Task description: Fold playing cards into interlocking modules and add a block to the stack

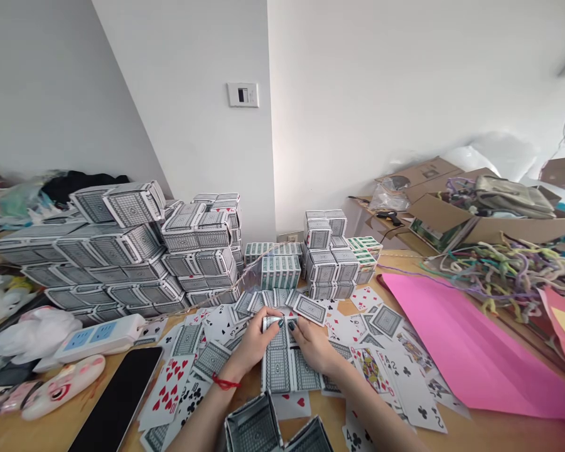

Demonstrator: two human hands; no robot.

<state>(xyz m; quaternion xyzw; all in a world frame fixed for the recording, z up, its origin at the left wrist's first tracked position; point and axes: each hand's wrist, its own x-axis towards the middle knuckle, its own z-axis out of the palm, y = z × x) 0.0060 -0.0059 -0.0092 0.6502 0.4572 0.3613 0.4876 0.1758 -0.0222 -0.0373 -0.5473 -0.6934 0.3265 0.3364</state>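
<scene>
My left hand [255,344] and my right hand [313,345] meet at the middle of the wooden table [475,433]. Both pinch a small stack of playing cards [277,324] between their fingertips, and the fingers are closed on it. Below the hands lie face-down cards with a grey-green back [282,370]. Loose cards, some face up [169,386], are strewn all around. An open card box [253,427] sits near my wrists at the bottom edge.
Stacks of boxed card decks [136,251] stand at the back left and centre [329,254]. A power strip [101,336] and a black phone [122,398] lie at left. A pink sheet [456,351], pipe cleaners [503,263] and a cardboard box [480,220] fill the right.
</scene>
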